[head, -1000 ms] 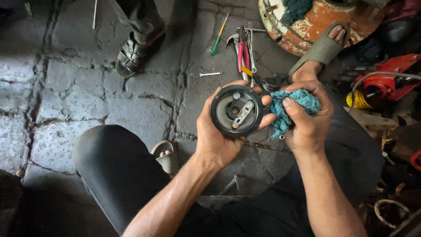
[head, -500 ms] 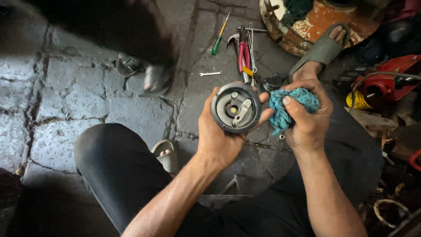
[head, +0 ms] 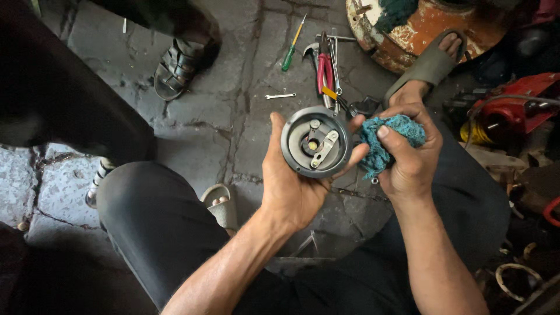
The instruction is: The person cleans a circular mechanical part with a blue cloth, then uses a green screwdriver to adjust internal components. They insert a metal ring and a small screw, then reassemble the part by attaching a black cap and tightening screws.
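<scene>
Grey metal round housing point(head: 315, 142), shallow dish shape, dark inside with a silver lever and small brass-coloured centre, sits cupped in my left hand point(head: 291, 186), fingers curled around its rim, thumb up along the left edge. Teal rag point(head: 385, 140), fuzzy and bunched, is gripped in my right hand point(head: 411, 157), fingers closed over it, thumb pressing it, just beside the housing's right edge. Cracked stone floor point(head: 192, 140) below. Green-handled screwdriver point(head: 290, 52), red-handled pliers point(head: 325, 70) and small flat wrench point(head: 280, 95) lie past the housing. Rusty orange round tank point(head: 420, 29) top right. Someone's sandalled foot point(head: 178, 64) upper left.
</scene>
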### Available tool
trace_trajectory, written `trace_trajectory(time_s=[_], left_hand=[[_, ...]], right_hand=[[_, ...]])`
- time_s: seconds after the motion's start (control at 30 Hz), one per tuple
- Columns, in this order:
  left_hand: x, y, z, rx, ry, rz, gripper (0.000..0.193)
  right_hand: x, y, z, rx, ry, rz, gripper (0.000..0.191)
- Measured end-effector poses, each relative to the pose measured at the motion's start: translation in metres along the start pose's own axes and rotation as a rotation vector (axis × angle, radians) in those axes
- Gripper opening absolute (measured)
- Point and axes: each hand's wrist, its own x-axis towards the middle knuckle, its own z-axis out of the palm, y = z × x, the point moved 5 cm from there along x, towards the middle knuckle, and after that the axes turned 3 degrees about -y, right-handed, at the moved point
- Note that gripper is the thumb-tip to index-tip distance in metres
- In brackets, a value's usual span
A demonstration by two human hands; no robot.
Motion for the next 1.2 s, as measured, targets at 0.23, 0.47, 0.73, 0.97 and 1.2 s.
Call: trace_trajectory(time_s=[0.23,0.47,0.73,0.97,1.2], left_hand=[[-0.004,0.003,0.002,-0.064,-0.062,0.014,0.085],[-0.004,0.0,-0.002,-0.101,-0.062,-0.028,0.093],[-0.009,0.005,0.001,0.007,-0.042,0.088,0.107],[-0.011,0.006,0.001,-0.01,-0.115,0.058,0.106],[-0.011,0.002,-0.004,-0.061,-0.226,-0.072,0.108]], right_hand=[[0.002,0.002,-0.004,0.001,0.023,0.003,0.016],[-0.001,0.002,-0.004,0.038,0.012,0.008,0.014],[-0.002,0.0,-0.002,0.049,-0.021,0.007,0.012],[-0.001,0.0,0.0,0.086,-0.059,0.005,0.016],[-0.002,-0.001,0.001,0.057,-0.107,-0.022,0.005]])
